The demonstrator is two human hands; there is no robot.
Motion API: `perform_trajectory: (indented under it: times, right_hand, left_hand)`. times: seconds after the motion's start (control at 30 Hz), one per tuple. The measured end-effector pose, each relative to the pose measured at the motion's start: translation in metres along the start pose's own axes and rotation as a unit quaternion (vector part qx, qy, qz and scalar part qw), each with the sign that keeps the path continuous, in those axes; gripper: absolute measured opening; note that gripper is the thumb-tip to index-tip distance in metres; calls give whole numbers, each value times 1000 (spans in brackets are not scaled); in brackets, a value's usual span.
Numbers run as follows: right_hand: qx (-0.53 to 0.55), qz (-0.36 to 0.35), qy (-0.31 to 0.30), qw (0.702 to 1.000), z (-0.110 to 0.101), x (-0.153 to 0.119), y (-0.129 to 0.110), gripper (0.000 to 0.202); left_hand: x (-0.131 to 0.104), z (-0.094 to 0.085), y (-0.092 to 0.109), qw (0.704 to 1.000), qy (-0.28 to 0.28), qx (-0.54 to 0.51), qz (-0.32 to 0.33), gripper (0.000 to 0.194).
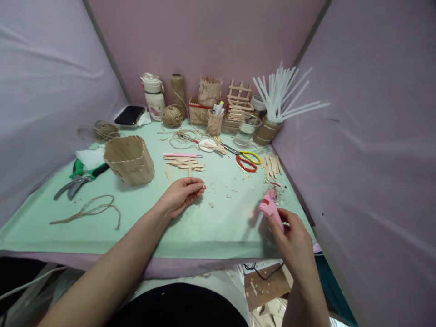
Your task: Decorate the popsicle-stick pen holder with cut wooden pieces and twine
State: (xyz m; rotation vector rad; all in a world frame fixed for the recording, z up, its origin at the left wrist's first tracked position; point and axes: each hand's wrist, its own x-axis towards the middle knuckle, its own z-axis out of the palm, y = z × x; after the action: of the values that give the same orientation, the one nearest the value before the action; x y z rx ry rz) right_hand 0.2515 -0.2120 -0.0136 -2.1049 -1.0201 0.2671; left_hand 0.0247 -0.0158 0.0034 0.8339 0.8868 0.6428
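Observation:
My right hand (294, 234) is closed around a pink hot glue gun (270, 208), its nozzle end pointing away from me over the right side of the table. At the middle of the table my left hand (184, 195) is closed in a pinch. A tiny pale bit shows at its fingertips, too small to name. Just beyond that hand lies a loose pile of thin wooden sticks (187, 164) with a pink pen-like tool (182, 155) behind it. To the left stands a wooden-stick container (132, 165) with a scalloped rim.
Pruning shears (80, 181) and a loop of twine (91, 210) lie at left. Scissors (243, 156), wooden pieces (271, 166), a glass of water (245, 131) and a holder of white glue sticks (269, 131) are at right. A bottle (154, 97) and twine ball (172, 116) stand behind.

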Motion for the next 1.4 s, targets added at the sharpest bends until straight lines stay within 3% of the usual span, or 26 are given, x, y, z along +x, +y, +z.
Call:
perform_trajectory:
  times: [0.1,0.23,0.33,0.43,0.5,0.57,0.63,0.73,0.97,1.2,1.4]
  right_hand:
    - [198,49,-31,979,4,-7,-19,44]
    - [442,70,-82,890,25,-16,-46,35]
    - [498,87,-138,852,41,-25,-61,32]
    - [503,93,-188,838,52,-34,-64,40]
    - [473,76,-201,854,57,-38,-59,43]
    - [408,55,-202,889,59,-40,-53,45]
    - [338,37,-190,921,60,-41,-51,49]
    - [281,34,-157,946,59,-43,-56,58]
    - [267,65,-116,954,57,-47,-77,70]
    - [283,90,-136,945,60,-47,-73,71]
    - [255,53,-125,957,60,-46,-67,73]
  left_hand:
    - [-3,-3,-5,1000,-10,-27,-10,14]
    - [-4,-4,-7,998,-19,-56,-13,11]
    - [-5,-6,-8,997,-20,-75,-8,13]
    - [-5,-7,-10,996,-27,-83,-5,13]
    - [-5,-7,-10,996,-32,-84,-6,12]
    - [-6,-6,-10,996,-38,-84,-6,14]
    - [-6,-6,-9,996,-42,-83,-5,16]
    - [-8,-5,-8,995,-52,-80,-5,21]
    - [-8,-6,-9,995,-69,-65,-4,31]
    - [-7,-6,-10,996,-78,-50,3,35]
    - [-8,-5,-10,996,-77,-46,3,36]
